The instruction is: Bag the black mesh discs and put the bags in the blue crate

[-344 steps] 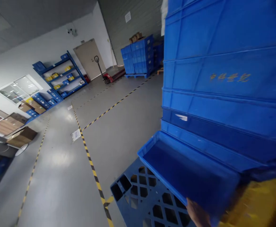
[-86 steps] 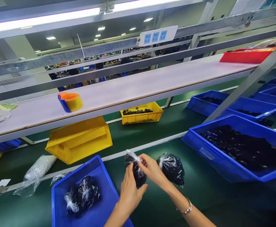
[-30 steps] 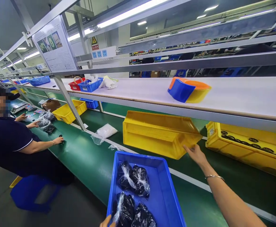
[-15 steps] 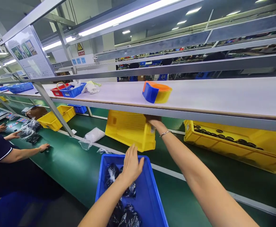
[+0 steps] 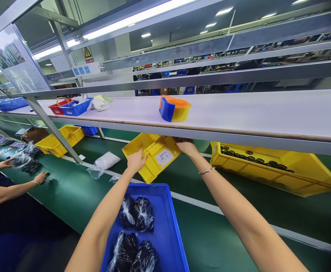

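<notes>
A yellow bin point(image 5: 151, 166) hangs tilted under the shelf's front edge, with a white handwritten label on its near end. My left hand point(image 5: 137, 161) is closed on its near left rim. My right hand point(image 5: 186, 146) holds its right end; those fingertips are partly hidden by the bin and the shelf. Just below and nearer to me stands a blue tray point(image 5: 168, 230). Several clear plastic bags of black parts point(image 5: 144, 213) lie along its left side.
A long yellow bin point(image 5: 256, 173) of black rings stands at right. Above runs a white shelf point(image 5: 239, 113) bearing a multicoloured ring-shaped holder point(image 5: 174, 108). A white bag point(image 5: 107, 160) lies on the green bench. At left, a co-worker's hand point(image 5: 40, 177) holds a small dark part.
The yellow bin has turned so its labelled end faces me. My left hand has moved from above the blue tray up onto the bin's rim. The view has shifted slightly right.
</notes>
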A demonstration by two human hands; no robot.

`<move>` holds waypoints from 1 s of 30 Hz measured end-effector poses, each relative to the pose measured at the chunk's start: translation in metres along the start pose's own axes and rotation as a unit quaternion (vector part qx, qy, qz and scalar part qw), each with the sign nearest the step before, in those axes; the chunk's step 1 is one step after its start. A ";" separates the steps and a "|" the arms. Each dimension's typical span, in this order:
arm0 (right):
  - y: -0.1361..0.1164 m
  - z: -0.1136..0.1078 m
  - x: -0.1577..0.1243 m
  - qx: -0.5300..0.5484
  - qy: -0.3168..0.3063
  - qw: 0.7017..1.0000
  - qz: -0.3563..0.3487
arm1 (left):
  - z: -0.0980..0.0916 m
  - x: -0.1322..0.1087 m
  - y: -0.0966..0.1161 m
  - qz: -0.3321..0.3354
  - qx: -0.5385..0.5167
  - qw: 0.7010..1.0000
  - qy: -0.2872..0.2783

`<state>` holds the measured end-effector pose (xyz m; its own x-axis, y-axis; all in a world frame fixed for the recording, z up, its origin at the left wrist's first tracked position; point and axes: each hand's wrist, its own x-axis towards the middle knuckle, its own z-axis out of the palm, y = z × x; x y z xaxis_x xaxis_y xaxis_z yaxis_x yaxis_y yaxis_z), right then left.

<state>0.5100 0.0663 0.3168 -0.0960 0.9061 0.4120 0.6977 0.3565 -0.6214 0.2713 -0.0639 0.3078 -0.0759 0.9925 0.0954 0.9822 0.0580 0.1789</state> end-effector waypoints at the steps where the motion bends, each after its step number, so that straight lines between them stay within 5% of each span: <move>1: 0.005 -0.006 -0.008 0.002 0.002 1.000 0.019 | -0.003 0.001 -0.001 0.013 0.007 1.000 -0.006; 6: 0.017 -0.017 -0.061 0.023 0.020 0.998 0.060 | -0.008 0.001 0.001 0.076 0.041 0.996 -0.036; 15: 0.034 0.014 -0.150 0.063 0.001 0.996 0.061 | -0.001 -0.003 0.004 0.132 0.080 0.987 -0.050; 24: 0.047 0.049 -0.172 0.118 0.000 0.991 0.056 | 0.009 -0.011 0.005 0.146 0.096 0.983 -0.052; 30: 0.048 0.059 -0.182 0.155 0.028 0.978 0.134 | 0.009 -0.011 0.005 0.142 0.099 0.984 -0.053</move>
<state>0.5188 -0.0679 0.1731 0.1056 0.9659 0.2363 0.4436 0.1669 -0.8805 0.2788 -0.0730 0.2985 0.2145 0.9767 0.0095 0.9762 -0.2141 -0.0344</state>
